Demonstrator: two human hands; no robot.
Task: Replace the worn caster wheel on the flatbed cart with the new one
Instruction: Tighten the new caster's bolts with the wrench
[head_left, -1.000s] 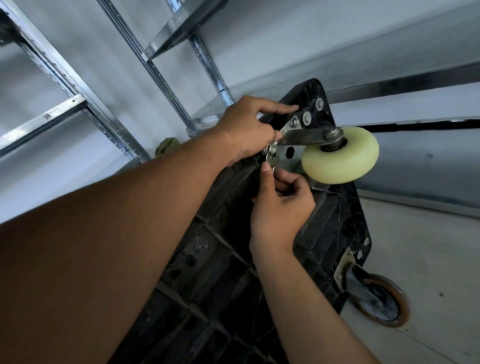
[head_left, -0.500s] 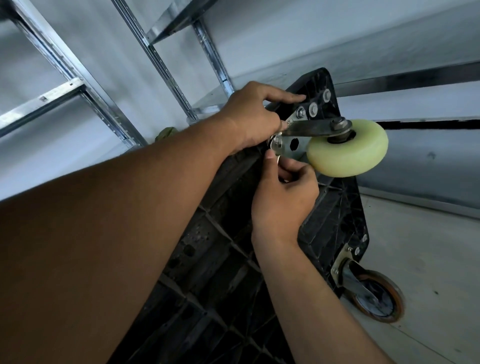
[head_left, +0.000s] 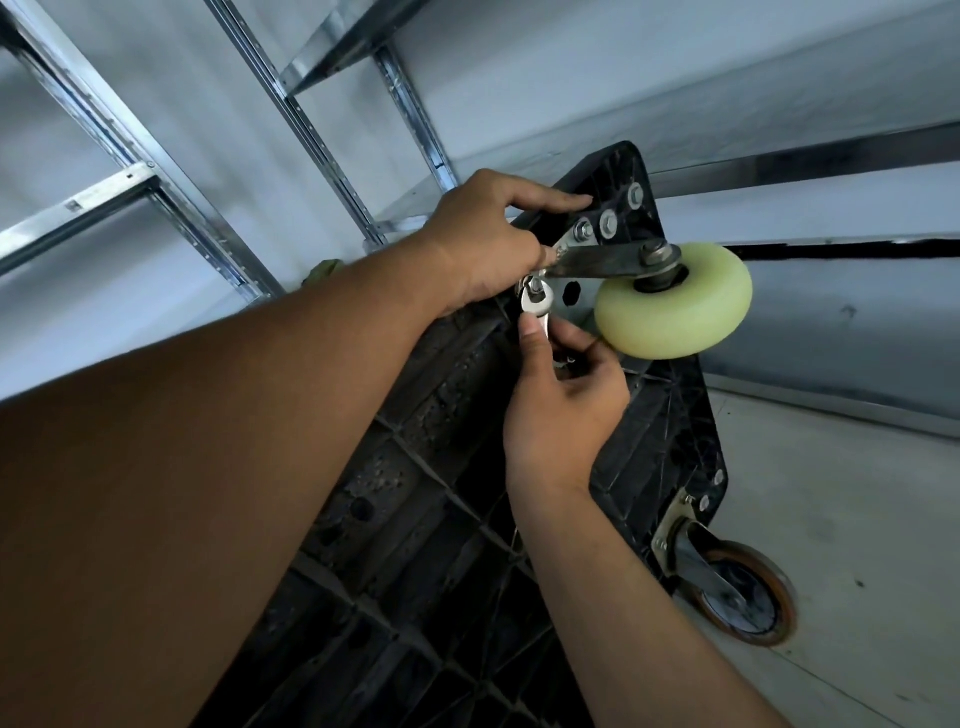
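While left hand (head_left: 483, 244) grips cart corner (head_left: 618, 171) beside pale caster wheel (head_left: 675, 312) — right hand (head_left: 566, 410) pinches wrench (head_left: 536, 307) just below.

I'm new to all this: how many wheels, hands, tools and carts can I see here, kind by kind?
Caster wheels: 2, a pale yellow wheel and an orange-rimmed wheel
Hands: 2, the left hand and the right hand
Tools: 1, a wrench
Carts: 1, the flatbed cart
Total: 6

The pale wheel (head_left: 675, 312) and its bracket (head_left: 597, 264) stand close beside the wrench (head_left: 536, 307).
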